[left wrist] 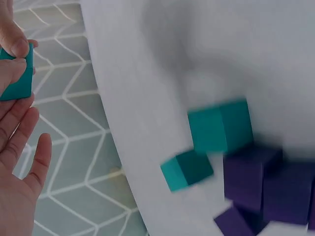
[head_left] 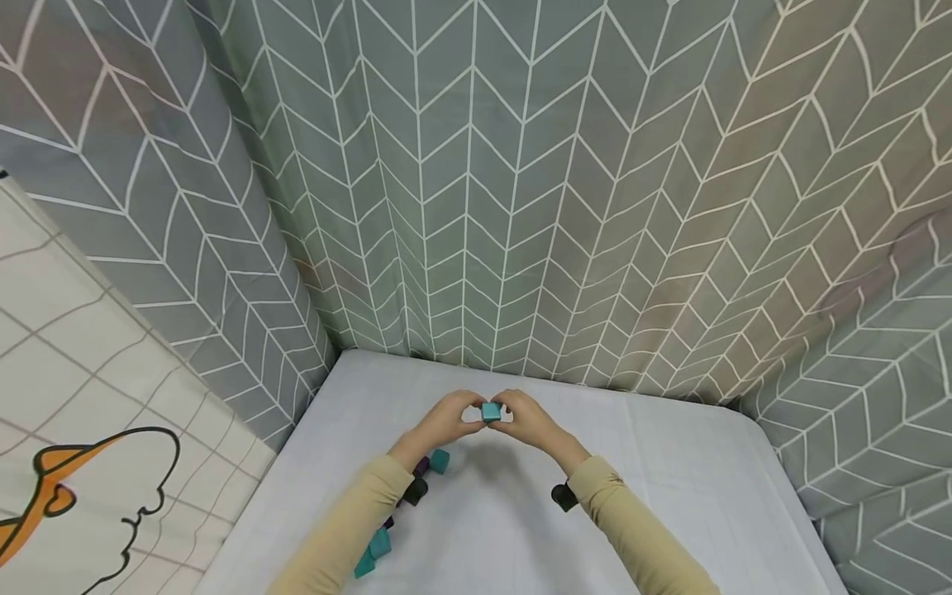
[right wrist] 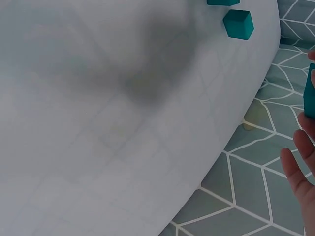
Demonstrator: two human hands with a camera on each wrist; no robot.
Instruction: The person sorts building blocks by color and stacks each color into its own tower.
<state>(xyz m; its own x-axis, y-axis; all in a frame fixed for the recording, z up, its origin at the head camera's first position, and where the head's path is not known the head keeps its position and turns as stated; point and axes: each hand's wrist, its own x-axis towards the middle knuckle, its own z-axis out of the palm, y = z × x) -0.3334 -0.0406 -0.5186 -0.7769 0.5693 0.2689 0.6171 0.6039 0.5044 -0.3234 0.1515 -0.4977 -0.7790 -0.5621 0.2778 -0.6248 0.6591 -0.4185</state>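
Note:
Both hands meet over the far half of the white table, pinching one teal block (head_left: 491, 412) between them. My left hand (head_left: 446, 419) holds its left side with thumb and fingertips, and my right hand (head_left: 530, 419) grips the right side the same way. In the left wrist view, the block (left wrist: 22, 81) shows thumbs on its near face, while the left hand's other fingers (left wrist: 42, 152) spread below. Only part of the block (right wrist: 309, 96) enters the right wrist view, beside the right hand (right wrist: 305, 162). Shadows fall on the cloth beneath.
Left of the hands, teal cubes (left wrist: 220, 127) and purple cubes (left wrist: 252, 177) lie in a loose row on the white table (head_left: 632, 463), partly hidden by the left forearm. Patterned grey curtains (head_left: 521, 207) surround the table's far and side edges.

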